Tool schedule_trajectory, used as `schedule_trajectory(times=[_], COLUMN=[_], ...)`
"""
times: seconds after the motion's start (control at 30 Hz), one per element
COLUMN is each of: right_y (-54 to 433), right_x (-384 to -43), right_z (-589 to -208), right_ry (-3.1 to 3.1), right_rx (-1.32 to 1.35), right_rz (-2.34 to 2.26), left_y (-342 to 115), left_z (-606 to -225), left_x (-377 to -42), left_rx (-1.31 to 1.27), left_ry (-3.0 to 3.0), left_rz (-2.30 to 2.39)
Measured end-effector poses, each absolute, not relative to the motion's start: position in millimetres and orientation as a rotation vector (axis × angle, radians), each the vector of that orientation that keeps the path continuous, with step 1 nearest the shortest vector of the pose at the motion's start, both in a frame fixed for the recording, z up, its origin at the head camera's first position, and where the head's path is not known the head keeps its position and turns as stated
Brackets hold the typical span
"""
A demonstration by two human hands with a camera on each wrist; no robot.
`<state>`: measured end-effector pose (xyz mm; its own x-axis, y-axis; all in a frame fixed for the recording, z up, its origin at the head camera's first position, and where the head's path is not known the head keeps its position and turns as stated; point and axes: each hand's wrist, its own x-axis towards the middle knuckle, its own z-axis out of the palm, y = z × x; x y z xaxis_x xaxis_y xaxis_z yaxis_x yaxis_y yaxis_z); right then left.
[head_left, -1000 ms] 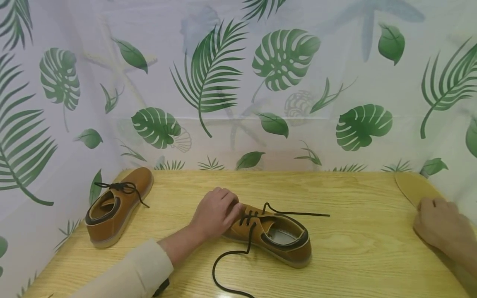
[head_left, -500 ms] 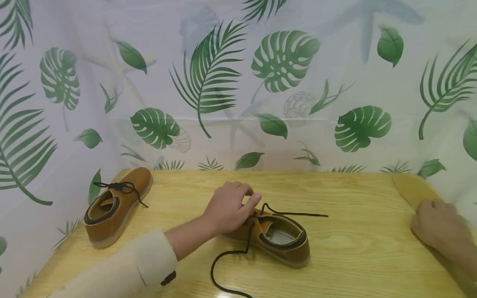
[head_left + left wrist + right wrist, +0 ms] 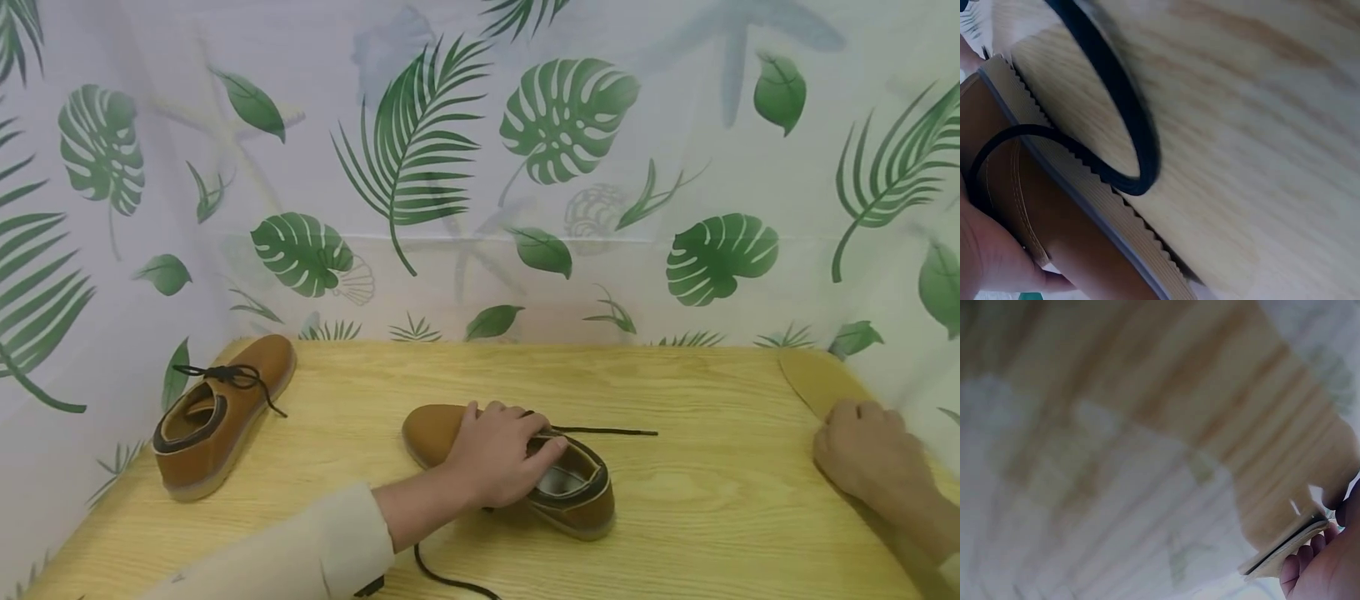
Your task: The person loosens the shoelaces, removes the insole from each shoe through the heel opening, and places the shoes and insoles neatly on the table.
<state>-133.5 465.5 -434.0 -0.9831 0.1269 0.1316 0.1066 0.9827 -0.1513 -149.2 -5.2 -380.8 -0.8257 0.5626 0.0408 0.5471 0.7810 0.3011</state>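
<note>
My left hand (image 3: 498, 454) lies across the laced middle of a brown leather shoe (image 3: 431, 427), fingers draped over its top and thumb near the opening. The hand covers most of the lacing. Toe points left, heel right. In the left wrist view, a loose black shoelace (image 3: 1144, 159) loops past the ridged sole (image 3: 1094, 194) onto the table. At the right, my right hand (image 3: 870, 450) grips a flat tan insole (image 3: 813, 382) by its near end. The right wrist view shows curled fingers (image 3: 1305, 555) against the thin insole (image 3: 1288, 547).
A matching brown shoe (image 3: 206, 450) with a tied bow stands at the table's left end. The wood-grain table (image 3: 697, 500) meets a white leaf-print sheet (image 3: 622, 283) behind and at both sides. One loose lace end (image 3: 611, 431) stretches right of the near shoe.
My left hand has slid rightward along the shoe, from the toe to the lacing near the opening, uncovering the toe. The right hand keeps hold of the insole. The head view has shifted slightly.
</note>
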Motion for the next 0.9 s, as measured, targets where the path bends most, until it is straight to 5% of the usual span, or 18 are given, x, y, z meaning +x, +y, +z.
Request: schedule_trajectory(times=[0.9], right_y=[463.3], right_x=[-132.4], right_z=[-437.8], right_ry=[-2.963], right_rx=[-0.160], right_rz=[0.144], left_y=[-47.7], left_z=[-372.6], left_x=[-178.8], left_rx=[1.268], left_ry=[2.691], left_rz=[0.410])
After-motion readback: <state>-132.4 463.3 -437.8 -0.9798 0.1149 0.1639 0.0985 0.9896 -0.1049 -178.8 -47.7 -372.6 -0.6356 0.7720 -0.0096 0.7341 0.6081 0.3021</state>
